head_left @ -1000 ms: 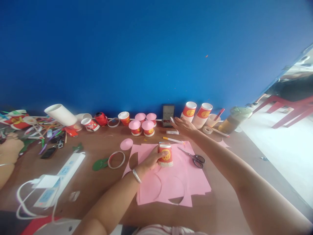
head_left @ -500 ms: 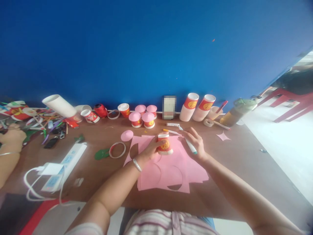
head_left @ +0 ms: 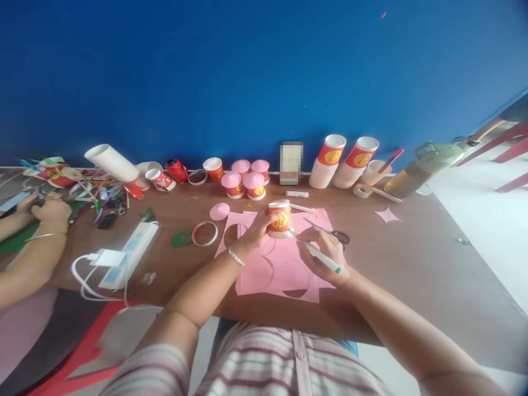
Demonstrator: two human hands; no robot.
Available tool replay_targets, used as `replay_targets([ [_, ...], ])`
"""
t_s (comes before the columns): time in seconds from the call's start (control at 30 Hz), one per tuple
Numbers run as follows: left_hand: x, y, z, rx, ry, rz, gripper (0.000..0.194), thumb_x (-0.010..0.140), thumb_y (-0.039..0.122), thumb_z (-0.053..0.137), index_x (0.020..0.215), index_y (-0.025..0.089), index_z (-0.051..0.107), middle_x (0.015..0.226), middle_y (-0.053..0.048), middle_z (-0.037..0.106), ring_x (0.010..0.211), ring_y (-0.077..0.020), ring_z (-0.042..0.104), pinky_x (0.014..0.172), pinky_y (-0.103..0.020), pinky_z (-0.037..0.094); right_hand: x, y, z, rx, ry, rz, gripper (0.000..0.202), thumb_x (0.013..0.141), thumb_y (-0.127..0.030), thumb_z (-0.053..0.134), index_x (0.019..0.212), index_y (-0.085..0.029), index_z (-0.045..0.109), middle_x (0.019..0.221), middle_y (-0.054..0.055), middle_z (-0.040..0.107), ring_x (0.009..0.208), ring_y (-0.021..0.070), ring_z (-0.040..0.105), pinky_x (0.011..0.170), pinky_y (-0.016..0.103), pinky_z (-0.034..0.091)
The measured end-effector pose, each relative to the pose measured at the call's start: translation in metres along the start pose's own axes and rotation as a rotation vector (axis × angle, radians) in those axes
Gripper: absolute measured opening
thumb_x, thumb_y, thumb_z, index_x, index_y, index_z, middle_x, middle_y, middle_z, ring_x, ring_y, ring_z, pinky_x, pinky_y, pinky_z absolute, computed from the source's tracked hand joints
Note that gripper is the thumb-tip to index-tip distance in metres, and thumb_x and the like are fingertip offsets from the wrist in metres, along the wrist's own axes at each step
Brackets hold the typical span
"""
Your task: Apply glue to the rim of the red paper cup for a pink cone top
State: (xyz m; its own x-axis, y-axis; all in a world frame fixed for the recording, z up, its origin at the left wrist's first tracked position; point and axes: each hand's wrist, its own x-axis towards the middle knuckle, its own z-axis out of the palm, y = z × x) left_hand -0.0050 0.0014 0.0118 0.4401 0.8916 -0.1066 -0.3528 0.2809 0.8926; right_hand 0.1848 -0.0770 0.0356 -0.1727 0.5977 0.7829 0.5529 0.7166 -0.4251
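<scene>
My left hand (head_left: 260, 226) is wrapped round a short red and white paper cup (head_left: 280, 219) with a yellow emblem, above stacked pink paper sheets (head_left: 256, 278). In my right hand (head_left: 330, 252) is a white marker (head_left: 324, 259) with a green end, its tip by the cup's lower right edge; whether it touches, I cannot tell. Scissors (head_left: 341, 237) lie just behind my right hand, partly hidden by it. Beyond the cup rest a white pen (head_left: 303, 208) and a small white tube (head_left: 297, 194).
Several cups with pink cone tops (head_left: 253, 180) stand by the blue wall. Stacked cups (head_left: 325, 173), a tape roll (head_left: 363, 190) and a bottle (head_left: 412, 175) are at right. A power strip (head_left: 134, 256) lies left, near a co-worker's hands (head_left: 55, 212).
My right hand has brought the marker down and left to the cup, closing round it. The scissors have come into sight. My view has shifted, showing more of the co-worker.
</scene>
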Motion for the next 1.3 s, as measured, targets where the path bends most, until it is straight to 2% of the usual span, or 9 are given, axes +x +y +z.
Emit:
replay_targets([
  [0.13, 0.015, -0.017, 0.001, 0.04, -0.027, 0.038, 0.037, 0.08, 0.041, 0.074, 0.108, 0.017, 0.071, 0.093, -0.004, 0.067, 0.085, -0.0171, 0.061, 0.077, -0.029, 0.048, -0.013, 0.005, 0.007, -0.047, -0.056, -0.004, 0.012, 0.092, -0.011, 0.057, 0.095, -0.022, 0.057, 0.075, -0.001, 0.066, 0.06, 0.0117, 0.063, 0.053, 0.022, 0.046],
  [0.23, 0.017, -0.022, -0.003, 0.056, -0.034, 0.037, 0.037, 0.081, 0.041, 0.072, 0.108, 0.017, 0.07, 0.093, -0.005, 0.066, 0.085, -0.0171, 0.06, 0.077, -0.029, 0.047, -0.018, 0.008, 0.013, -0.059, -0.061, -0.001, 0.014, 0.091, -0.009, 0.056, 0.093, -0.022, 0.056, 0.073, -0.002, 0.065, 0.059, 0.0111, 0.061, 0.053, 0.022, 0.045],
  [0.4, 0.012, -0.019, -0.004, 0.142, -0.047, 0.046, 0.032, 0.084, 0.039, 0.07, 0.106, 0.016, 0.069, 0.096, -0.006, 0.066, 0.088, -0.0174, 0.06, 0.078, -0.03, 0.047, -0.021, 0.013, 0.019, -0.087, -0.065, 0.009, 0.014, 0.091, -0.008, 0.056, 0.092, -0.022, 0.056, 0.071, -0.003, 0.064, 0.058, 0.0105, 0.06, 0.054, 0.022, 0.045],
  [0.67, 0.012, -0.017, -0.002, 0.155, -0.021, 0.059, 0.039, 0.081, 0.037, 0.074, 0.115, 0.018, 0.069, 0.108, -0.008, 0.068, 0.101, -0.0216, 0.062, 0.09, -0.035, 0.049, -0.029, 0.018, 0.024, -0.108, -0.094, -0.018, 0.014, 0.091, -0.008, 0.057, 0.094, -0.022, 0.057, 0.073, -0.002, 0.063, 0.058, 0.0102, 0.058, 0.054, 0.023, 0.042],
  [0.97, 0.013, -0.017, -0.002, 0.146, -0.048, 0.066, 0.036, 0.082, 0.035, 0.073, 0.112, 0.018, 0.068, 0.109, -0.008, 0.068, 0.1, -0.021, 0.062, 0.088, -0.032, 0.048, -0.029, 0.019, 0.026, -0.138, -0.109, -0.011, 0.015, 0.091, -0.007, 0.056, 0.095, -0.021, 0.058, 0.074, -0.002, 0.065, 0.059, 0.0107, 0.059, 0.054, 0.023, 0.043],
  [1.3, 0.013, -0.017, -0.001, 0.133, -0.033, 0.049, 0.041, 0.079, 0.035, 0.075, 0.116, 0.017, 0.068, 0.113, -0.009, 0.069, 0.107, -0.0224, 0.061, 0.092, -0.034, 0.047, -0.028, 0.02, 0.025, -0.153, -0.116, -0.031, 0.017, 0.09, -0.006, 0.054, 0.095, -0.022, 0.057, 0.073, -0.002, 0.063, 0.059, 0.0104, 0.058, 0.054, 0.023, 0.042],
])
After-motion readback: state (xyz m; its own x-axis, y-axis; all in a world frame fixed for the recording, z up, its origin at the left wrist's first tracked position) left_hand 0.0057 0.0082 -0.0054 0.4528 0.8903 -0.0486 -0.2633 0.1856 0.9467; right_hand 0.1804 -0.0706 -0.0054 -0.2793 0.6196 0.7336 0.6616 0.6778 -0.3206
